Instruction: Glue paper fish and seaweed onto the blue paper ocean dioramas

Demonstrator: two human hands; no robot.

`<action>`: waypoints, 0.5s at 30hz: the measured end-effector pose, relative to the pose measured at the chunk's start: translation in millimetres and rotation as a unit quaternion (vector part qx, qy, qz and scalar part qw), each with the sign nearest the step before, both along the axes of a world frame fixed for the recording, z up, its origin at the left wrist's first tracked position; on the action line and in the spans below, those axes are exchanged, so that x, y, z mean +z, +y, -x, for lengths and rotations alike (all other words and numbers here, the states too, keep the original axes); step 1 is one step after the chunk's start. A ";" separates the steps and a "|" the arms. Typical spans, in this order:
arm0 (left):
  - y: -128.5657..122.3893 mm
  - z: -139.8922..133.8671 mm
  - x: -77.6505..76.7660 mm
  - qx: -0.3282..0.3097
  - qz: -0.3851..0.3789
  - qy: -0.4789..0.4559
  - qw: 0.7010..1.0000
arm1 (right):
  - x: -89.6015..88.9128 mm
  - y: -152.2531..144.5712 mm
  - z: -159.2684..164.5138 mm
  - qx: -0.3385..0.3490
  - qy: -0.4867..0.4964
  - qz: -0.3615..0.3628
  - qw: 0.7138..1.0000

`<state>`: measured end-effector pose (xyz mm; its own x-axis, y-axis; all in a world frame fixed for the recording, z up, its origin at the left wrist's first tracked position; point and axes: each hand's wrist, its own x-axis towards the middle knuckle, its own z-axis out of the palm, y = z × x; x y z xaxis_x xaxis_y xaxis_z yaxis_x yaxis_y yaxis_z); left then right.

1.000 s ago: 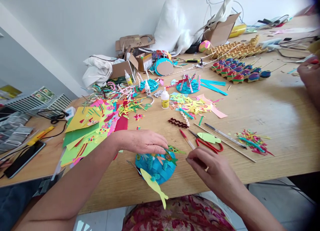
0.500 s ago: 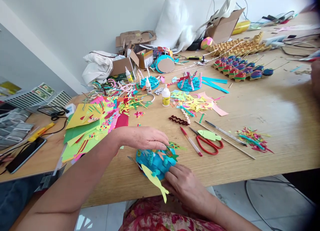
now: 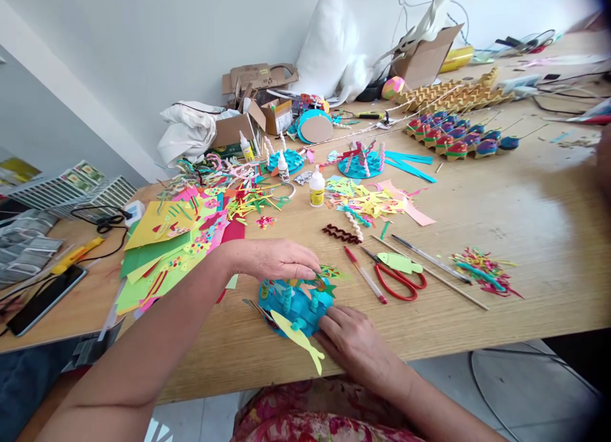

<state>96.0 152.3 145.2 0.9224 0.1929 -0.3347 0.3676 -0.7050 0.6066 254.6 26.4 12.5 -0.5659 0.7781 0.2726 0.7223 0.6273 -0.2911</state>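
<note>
The round blue craft (image 3: pixel 303 321) sits close to the near edge of the worktop (image 3: pixel 539 232), its smooth, flat yellow paper fish (image 3: pixel 293 335) pointing its forked tail toward that edge. Bare wood grain separates the craft from the red pen (image 3: pixel 365 274) and red-handled scissors (image 3: pixel 398 283) to the right. The left hand (image 3: pixel 281 260) spans the craft's far side, fingers nearly straight and together; the right hand (image 3: pixel 356 340) rests bent fingers against its right rim. Whether either grips anything, I cannot tell. Fuzzy teal stems (image 3: pixel 287 300) rise from the craft.
</note>
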 end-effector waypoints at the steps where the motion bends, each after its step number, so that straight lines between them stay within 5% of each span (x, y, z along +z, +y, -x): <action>1: 1.6 0.4 -0.5 0.002 -0.003 -0.001 1.000 | -0.5 2.1 -0.7 -0.002 -0.003 0.002 1.000; 15: 18.5 10.7 -3.2 0.055 -0.042 0.023 0.997 | 1.0 35.2 -4.5 -0.051 -0.050 0.077 0.994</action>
<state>85.3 170.8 141.9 0.8786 0.3203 -0.3542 0.4706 -0.7065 0.5285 259.1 61.7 13.4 -0.4994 0.8615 0.0923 0.8104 0.5021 -0.3018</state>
